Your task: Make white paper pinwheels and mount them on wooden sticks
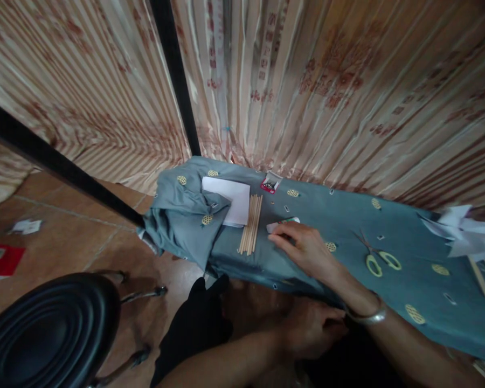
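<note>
My right hand reaches over the cloth-covered table, thumb and fingertips pinched together at a small white tube with a green label. The fingers cover part of this tube. Low over my lap is my left hand, its fingers curled; whether anything is inside them is hidden. Left of the right hand lies a bundle of thin wooden sticks, beside a stack of white paper. Scissors with yellow-green handles lie spread apart to the right of the hand.
A small red box sits near the table's back edge. At far right is a folded white paper pinwheel with wooden sticks. Bunched cloth covers the table's left end. A black stool and dark metal poles stand on the left.
</note>
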Demonstrator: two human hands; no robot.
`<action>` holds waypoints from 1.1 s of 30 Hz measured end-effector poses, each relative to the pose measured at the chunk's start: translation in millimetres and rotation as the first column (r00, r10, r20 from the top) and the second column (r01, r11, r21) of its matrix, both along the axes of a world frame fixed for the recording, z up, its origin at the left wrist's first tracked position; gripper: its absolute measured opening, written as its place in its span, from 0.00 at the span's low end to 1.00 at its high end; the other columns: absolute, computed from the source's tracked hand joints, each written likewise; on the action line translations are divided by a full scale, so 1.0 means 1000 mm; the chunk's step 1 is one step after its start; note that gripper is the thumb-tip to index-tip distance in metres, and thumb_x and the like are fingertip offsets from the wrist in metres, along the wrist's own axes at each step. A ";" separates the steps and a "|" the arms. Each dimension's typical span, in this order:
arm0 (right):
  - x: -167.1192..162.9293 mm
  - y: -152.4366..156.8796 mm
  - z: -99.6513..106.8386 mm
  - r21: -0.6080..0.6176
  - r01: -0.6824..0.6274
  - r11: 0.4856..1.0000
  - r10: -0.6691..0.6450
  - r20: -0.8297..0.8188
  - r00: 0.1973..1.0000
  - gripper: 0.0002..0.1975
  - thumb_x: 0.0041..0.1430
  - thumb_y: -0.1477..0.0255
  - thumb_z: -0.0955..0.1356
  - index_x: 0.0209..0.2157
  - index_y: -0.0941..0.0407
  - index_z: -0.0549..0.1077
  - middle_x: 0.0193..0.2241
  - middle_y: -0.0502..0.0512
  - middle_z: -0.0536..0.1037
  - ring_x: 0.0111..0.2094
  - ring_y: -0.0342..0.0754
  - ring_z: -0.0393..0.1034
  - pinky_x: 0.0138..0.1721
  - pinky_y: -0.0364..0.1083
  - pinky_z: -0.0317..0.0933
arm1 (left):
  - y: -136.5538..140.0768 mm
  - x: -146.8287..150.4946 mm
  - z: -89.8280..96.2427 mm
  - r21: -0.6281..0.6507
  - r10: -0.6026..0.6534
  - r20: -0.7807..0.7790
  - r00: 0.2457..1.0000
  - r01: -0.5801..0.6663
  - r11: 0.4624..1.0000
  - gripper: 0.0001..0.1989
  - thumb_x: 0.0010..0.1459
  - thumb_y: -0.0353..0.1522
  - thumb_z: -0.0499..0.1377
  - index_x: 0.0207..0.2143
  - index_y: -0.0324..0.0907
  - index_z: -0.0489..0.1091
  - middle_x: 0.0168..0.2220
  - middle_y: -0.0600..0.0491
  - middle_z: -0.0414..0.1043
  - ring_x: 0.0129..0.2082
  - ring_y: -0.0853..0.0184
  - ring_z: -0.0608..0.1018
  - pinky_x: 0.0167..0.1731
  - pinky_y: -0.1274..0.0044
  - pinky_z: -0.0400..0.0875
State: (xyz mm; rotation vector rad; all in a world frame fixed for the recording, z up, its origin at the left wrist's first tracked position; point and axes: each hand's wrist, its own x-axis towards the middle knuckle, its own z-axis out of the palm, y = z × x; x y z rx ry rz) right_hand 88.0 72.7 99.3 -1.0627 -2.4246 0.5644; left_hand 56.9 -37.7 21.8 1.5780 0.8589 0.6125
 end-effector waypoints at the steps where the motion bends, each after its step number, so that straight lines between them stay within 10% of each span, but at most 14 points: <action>1: -0.006 0.007 -0.009 0.084 -0.034 0.996 0.028 0.071 0.997 0.10 0.64 0.69 0.63 0.34 0.54 0.75 0.34 0.56 0.80 0.37 0.51 0.75 0.41 0.49 0.68 | -0.001 -0.002 0.001 0.031 -0.001 -0.026 1.000 0.002 1.000 0.08 0.59 0.30 0.57 0.31 0.38 0.76 0.32 0.50 0.79 0.32 0.66 0.77 0.33 0.78 0.67; 8: -0.048 0.027 -0.038 0.432 -0.289 0.854 0.046 0.492 0.869 0.19 0.63 0.81 0.61 0.55 0.62 0.67 0.54 0.67 0.72 0.46 0.56 0.70 0.46 0.53 0.65 | -0.010 -0.013 0.012 0.089 -0.101 -0.130 0.986 0.113 0.990 0.11 0.60 0.30 0.57 0.39 0.34 0.78 0.36 0.45 0.80 0.36 0.62 0.80 0.34 0.79 0.67; 17: -0.059 0.038 -0.051 0.440 -0.428 0.790 0.086 0.611 0.787 0.14 0.62 0.83 0.59 0.44 0.62 0.72 0.44 0.63 0.77 0.41 0.55 0.69 0.42 0.50 0.63 | -0.011 -0.015 0.009 0.047 -0.064 -0.095 0.993 0.069 0.996 0.11 0.59 0.31 0.58 0.41 0.40 0.78 0.39 0.48 0.81 0.39 0.62 0.80 0.38 0.77 0.70; 26: -0.070 0.041 -0.034 0.363 -0.400 0.842 0.114 0.604 0.789 0.10 0.62 0.81 0.61 0.40 0.61 0.73 0.42 0.63 0.78 0.40 0.54 0.71 0.41 0.49 0.65 | -0.009 -0.017 0.011 0.060 -0.090 -0.118 0.989 0.097 0.993 0.13 0.61 0.34 0.56 0.42 0.39 0.77 0.39 0.48 0.80 0.38 0.63 0.80 0.37 0.77 0.70; 33: -0.033 0.040 -0.025 0.393 -0.206 0.896 0.081 0.312 0.947 0.14 0.63 0.81 0.60 0.44 0.61 0.74 0.43 0.62 0.79 0.44 0.52 0.74 0.46 0.48 0.68 | -0.004 -0.017 0.009 0.132 -0.042 -0.130 0.991 0.059 0.990 0.10 0.61 0.31 0.56 0.37 0.39 0.77 0.36 0.51 0.80 0.37 0.64 0.79 0.38 0.78 0.68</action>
